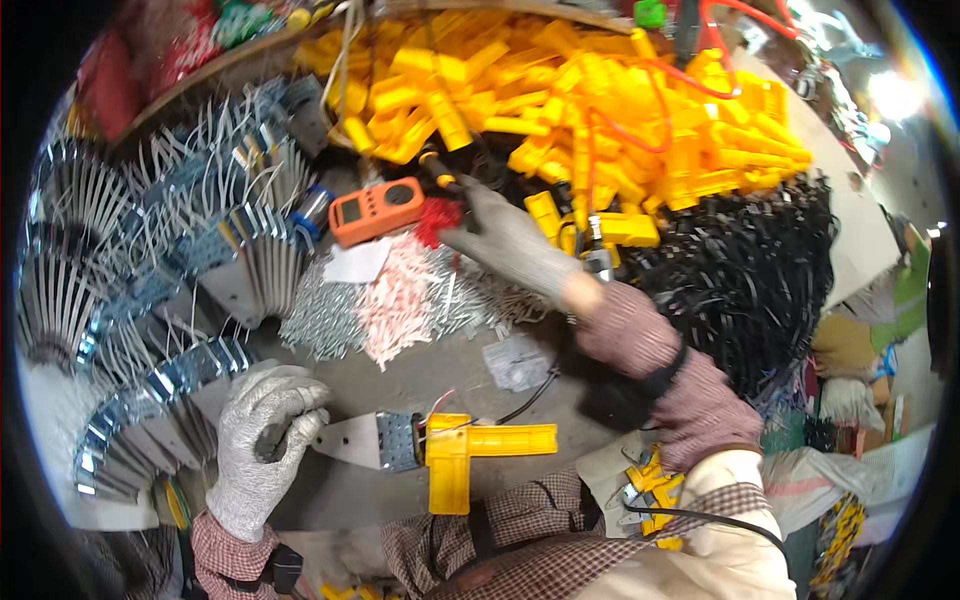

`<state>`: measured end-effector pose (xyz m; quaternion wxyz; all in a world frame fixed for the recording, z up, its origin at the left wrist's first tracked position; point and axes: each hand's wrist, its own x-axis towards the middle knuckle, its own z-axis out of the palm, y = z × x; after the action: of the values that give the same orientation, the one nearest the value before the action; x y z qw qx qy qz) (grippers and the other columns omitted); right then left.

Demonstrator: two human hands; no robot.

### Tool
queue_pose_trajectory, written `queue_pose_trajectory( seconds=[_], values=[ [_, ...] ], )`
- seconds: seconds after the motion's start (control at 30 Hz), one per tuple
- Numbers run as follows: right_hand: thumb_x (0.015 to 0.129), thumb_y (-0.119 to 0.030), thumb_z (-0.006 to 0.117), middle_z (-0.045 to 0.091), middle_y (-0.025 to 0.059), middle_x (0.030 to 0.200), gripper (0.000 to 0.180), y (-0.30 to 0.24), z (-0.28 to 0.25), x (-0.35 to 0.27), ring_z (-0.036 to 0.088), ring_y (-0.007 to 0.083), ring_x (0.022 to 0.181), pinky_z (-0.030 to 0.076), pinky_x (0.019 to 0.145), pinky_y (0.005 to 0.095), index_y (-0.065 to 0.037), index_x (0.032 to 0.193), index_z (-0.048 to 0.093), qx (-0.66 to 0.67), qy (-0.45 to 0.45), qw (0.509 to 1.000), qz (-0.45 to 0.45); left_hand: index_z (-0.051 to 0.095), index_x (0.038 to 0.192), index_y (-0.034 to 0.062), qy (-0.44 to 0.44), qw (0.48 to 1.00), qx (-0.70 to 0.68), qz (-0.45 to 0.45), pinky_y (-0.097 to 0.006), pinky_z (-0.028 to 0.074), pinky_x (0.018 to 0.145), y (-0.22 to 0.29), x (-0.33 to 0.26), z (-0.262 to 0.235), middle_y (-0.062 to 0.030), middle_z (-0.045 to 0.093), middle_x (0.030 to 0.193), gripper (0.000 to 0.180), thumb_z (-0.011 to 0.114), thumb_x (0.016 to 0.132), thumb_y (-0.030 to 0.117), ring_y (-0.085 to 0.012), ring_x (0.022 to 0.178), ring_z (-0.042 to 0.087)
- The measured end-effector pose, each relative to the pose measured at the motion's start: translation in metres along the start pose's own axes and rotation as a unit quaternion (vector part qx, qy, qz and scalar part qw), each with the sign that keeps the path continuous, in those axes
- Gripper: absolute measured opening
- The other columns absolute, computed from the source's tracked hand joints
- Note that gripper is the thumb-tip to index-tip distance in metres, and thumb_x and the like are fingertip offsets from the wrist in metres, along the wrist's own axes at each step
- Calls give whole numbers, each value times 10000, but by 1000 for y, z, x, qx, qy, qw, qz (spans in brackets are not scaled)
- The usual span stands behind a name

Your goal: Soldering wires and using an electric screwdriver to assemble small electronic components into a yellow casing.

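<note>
Near the front edge of the bench (365, 375), I log one assembly (440, 445): one tapered grey plate (350, 440), one blue-grey block (401, 441) and one yellow housing (450, 485), its bar running rightward. On my head view I count two gloved hands. My left hand (245, 455) is at the plate's narrow end, thumb and forefinger curled close together; I cannot tell whether they grip it. My right hand (505, 235) is stretched forward, near one black-and-yellow tool handle (436, 168) and one red bundle (439, 217); its fingers are blurred, and I cannot tell whether they hold anything.

Further items noted: one orange meter (377, 212), one spool (315, 208) just left of it, one white paper piece (357, 262) below it, and one clear plastic bag (517, 362). I find one heap each of pink-white pieces (393, 305), yellow parts (600, 100) and black strips (740, 275), each too dense to count. Several rows of grey plates (265, 270) fill the left side, likewise uncounted.
</note>
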<state>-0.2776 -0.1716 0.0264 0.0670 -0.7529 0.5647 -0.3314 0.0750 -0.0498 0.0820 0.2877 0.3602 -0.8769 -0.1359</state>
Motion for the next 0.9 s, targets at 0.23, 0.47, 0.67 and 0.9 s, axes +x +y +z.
queue_pose_trajectory(
  seconds=[0.23, 0.47, 0.67, 0.9],
  values=[
    [902, -215, 673, 725, 167, 918, 262, 22, 36, 71, 708, 378, 901, 564, 764, 460, -65, 1117, 672, -3, 109, 988, -110, 687, 996, -22, 49, 964, -260, -3, -326, 523, 702, 15, 17, 86, -96, 687, 856, 103, 668, 897, 4, -194, 746, 647],
    [1020, -207, 519, 651, 31, 731, 216, -54, -46, -26, 503, 70, 525, 361, 475, 241, -42, 927, 623, 271, 214, 933, 99, 690, 1102, -27, 46, 941, -324, -90, -309, 539, 808, -13, -6, 107, -138, 689, 1024, 283, 535, 875, -92, -219, 903, 667],
    [1034, -286, 452, 474, -38, 618, 277, -19, -22, -46, 379, 57, 458, 288, 438, 226, -69, 939, 597, 465, 54, 850, 240, 593, 1297, -31, 39, 939, -340, -42, -245, 511, 735, -10, 10, 129, -86, 627, 1006, 366, 638, 935, -3, -126, 793, 603],
    [1039, -304, 453, 487, -29, 626, 291, -15, -36, -44, 347, 59, 441, 278, 439, 220, -64, 939, 583, 553, 69, 797, 233, 645, 1083, 1, -155, 940, -299, -63, -272, 473, 658, -1, 35, 118, -42, 532, 872, 211, 714, 897, 73, -149, 752, 517]
  ],
)
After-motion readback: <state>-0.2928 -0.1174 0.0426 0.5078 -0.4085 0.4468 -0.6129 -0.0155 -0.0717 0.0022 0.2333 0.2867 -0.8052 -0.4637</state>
